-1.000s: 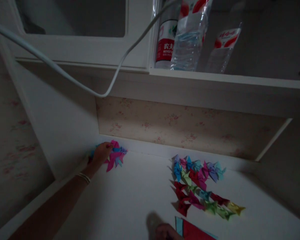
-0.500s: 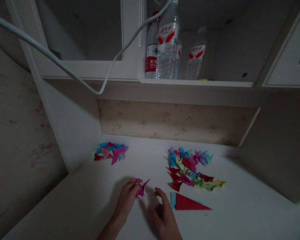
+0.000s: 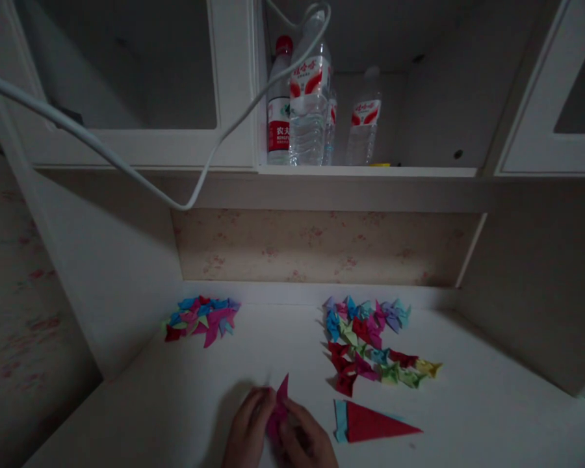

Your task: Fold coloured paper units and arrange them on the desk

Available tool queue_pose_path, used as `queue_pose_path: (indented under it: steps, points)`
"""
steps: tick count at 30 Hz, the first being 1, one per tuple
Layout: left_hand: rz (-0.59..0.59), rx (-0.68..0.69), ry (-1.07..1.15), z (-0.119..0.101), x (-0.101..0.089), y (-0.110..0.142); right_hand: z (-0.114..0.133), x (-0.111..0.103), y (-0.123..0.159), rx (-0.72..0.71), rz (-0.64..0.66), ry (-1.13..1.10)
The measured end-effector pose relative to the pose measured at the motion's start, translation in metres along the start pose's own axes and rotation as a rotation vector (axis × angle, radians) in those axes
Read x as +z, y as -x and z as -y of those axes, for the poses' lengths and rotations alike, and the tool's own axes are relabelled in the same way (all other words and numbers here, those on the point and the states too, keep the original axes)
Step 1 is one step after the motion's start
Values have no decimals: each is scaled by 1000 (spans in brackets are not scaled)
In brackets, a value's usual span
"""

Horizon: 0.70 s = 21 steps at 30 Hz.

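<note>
Near the front of the white desk, a pink origami crane (image 3: 282,389) is held between both hands, one pointed end sticking up. My left hand (image 3: 250,419) is closed on its left side. From the right, the fingers of my right hand (image 3: 306,434) pinch it, and they cover much of its lower part. Beside my right hand lie folded red paper triangles (image 3: 377,422) with light blue paper showing at the wide end. Beyond them is a spread of colourful origami cranes (image 3: 365,331). A heap of folded paper pieces (image 3: 202,318) sits at the back left.
Above the desk (image 3: 273,338) hangs a white cabinet (image 3: 370,171) with several plastic bottles (image 3: 308,97) on its open shelf. A white cable (image 3: 127,170) loops across the upper left, in front of the cabinet. Side panels close the desk in on the left and right.
My right hand, apart from the crane before, has come in and now grips it together with my left hand. The crane's point is turned more upright. The head view has shifted slightly.
</note>
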<state>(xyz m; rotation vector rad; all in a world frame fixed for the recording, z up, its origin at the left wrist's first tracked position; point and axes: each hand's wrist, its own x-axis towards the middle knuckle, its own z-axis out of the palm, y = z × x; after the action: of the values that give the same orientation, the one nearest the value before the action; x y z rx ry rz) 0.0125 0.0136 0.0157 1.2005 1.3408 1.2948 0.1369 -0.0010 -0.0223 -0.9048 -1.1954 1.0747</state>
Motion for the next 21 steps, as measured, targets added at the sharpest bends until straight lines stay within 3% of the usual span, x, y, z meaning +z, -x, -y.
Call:
queue_pose_path:
  steps: [4, 9, 21]
  points:
    - [102, 53, 50, -8, 4, 4, 2, -4, 0, 223, 30, -210]
    - [164, 23, 71, -5, 7, 11, 13, -9, -1, 341, 76, -343]
    - [215, 17, 129, -2, 7, 8, 13, -15, -1, 277, -45, -320]
